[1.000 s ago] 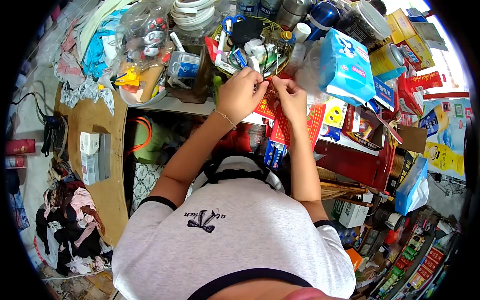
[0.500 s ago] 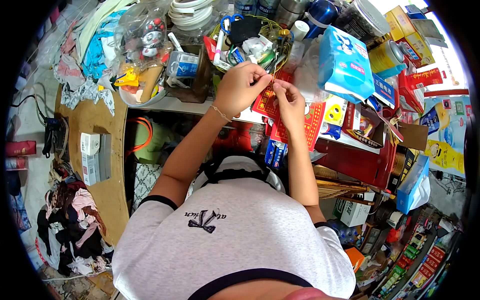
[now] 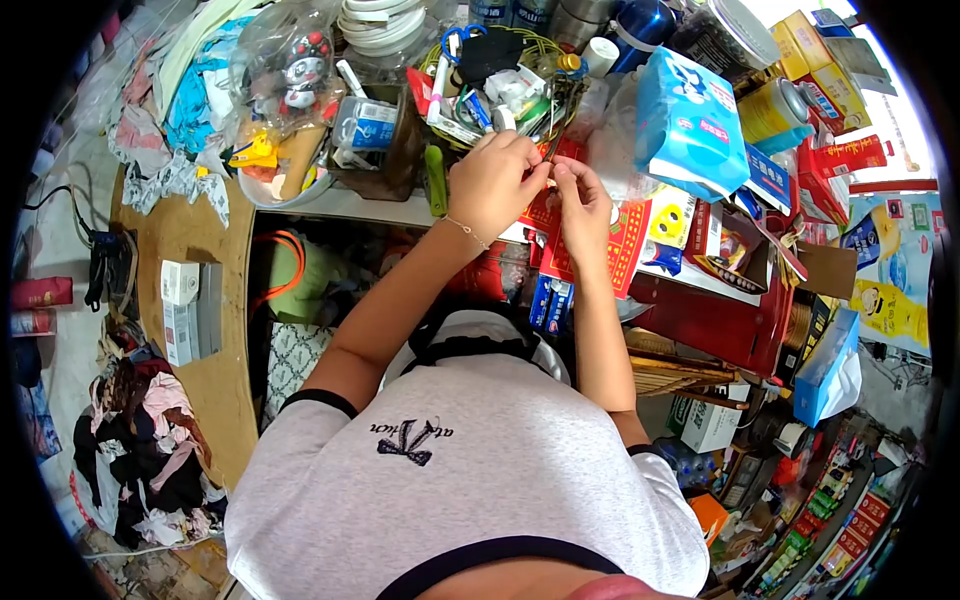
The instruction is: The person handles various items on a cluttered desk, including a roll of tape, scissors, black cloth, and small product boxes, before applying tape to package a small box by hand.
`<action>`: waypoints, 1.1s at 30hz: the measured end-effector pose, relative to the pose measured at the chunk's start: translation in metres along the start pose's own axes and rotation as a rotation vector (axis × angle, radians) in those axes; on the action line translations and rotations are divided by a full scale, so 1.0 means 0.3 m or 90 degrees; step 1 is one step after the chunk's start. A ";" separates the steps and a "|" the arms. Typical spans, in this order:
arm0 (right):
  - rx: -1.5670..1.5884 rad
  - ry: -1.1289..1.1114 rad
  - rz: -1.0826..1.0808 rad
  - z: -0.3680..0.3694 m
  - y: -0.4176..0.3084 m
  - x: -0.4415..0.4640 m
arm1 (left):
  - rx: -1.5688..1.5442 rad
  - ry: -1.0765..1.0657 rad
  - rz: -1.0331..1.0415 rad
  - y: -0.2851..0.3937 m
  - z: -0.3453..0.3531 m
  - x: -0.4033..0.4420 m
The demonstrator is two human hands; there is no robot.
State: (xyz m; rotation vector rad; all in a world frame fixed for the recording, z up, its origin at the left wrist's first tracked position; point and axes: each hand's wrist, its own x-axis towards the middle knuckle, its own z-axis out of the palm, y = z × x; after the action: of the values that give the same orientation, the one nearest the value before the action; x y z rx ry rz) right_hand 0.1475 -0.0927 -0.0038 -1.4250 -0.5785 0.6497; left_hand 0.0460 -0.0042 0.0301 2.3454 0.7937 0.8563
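My left hand (image 3: 497, 182), with a thin bracelet at the wrist, is closed in a pinch above the red printed papers. My right hand (image 3: 583, 208) is pinched close beside it, fingertips nearly touching. Whatever lies between the fingertips is too small to make out. Beneath and beside my right hand are red papers (image 3: 625, 245) with gold print. Just beyond my hands stands a wire basket (image 3: 572, 100) holding blue scissors (image 3: 462, 44), pens and small packets. A green folded tool (image 3: 436, 181) lies left of my left hand.
A blue tissue pack (image 3: 690, 125) is to the right, near a yellow can (image 3: 775, 112) and boxes. At left are a bowl (image 3: 285, 200), a dark container (image 3: 395, 165) and a grey-white box (image 3: 190, 313) on a brown board (image 3: 235, 380). Clothes (image 3: 150, 440) lie lower left.
My left hand has shifted slightly right and stays pinched close to my right hand. The green tool beside it shows more fully now. A thin strand seen earlier between the fingertips is hard to see.
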 end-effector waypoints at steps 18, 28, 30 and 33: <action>-0.540 0.160 -0.436 0.072 -0.101 0.015 | 0.018 0.143 -0.109 -0.114 -0.130 -0.154; -0.785 0.123 -0.449 0.178 -0.123 0.093 | -0.039 0.132 -0.089 -0.078 -0.127 -0.234; -0.776 0.125 -0.449 0.182 -0.120 0.092 | -0.048 0.122 -0.092 -0.069 -0.130 -0.243; -0.687 0.162 -0.478 0.180 -0.151 0.068 | -0.069 0.131 -0.093 -0.080 -0.132 -0.242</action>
State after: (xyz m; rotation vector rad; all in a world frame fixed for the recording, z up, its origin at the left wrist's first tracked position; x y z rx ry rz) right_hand 0.1264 -0.0419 0.0445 -2.0211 -1.2656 -0.5479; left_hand -0.0354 -0.0257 0.0127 2.1003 0.9645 1.0600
